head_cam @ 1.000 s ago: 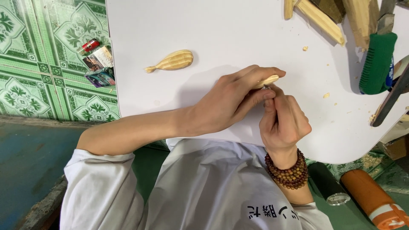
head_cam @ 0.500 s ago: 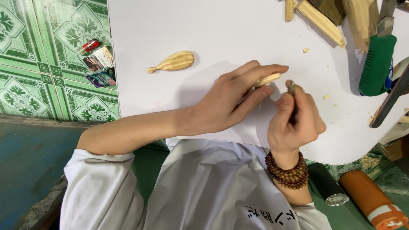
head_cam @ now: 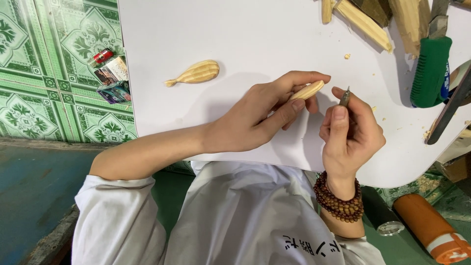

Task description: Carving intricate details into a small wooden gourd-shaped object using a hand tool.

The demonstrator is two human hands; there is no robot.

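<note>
White tabletop (head_cam: 255, 34) fills the view over green patterned floor tiles (head_cam: 44, 98). At centre, the left hand (head_cam: 260, 115) grasps a pale wooden piece (head_cam: 308, 91), its tip pointing toward two o'clock. Just beside it at three o'clock, the right hand (head_cam: 348, 135) is clenched around a small carving tool (head_cam: 345, 96), blade up. A finished ribbed wooden carving (head_cam: 196, 73) lies at ten o'clock. Small boxes (head_cam: 112, 78) sit on the floor at nine o'clock; their contents cannot be told.

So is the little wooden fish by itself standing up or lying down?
Lying down. The carved fish rests flat on its side on the white table, tail pointing left, apart from both hands.
</note>
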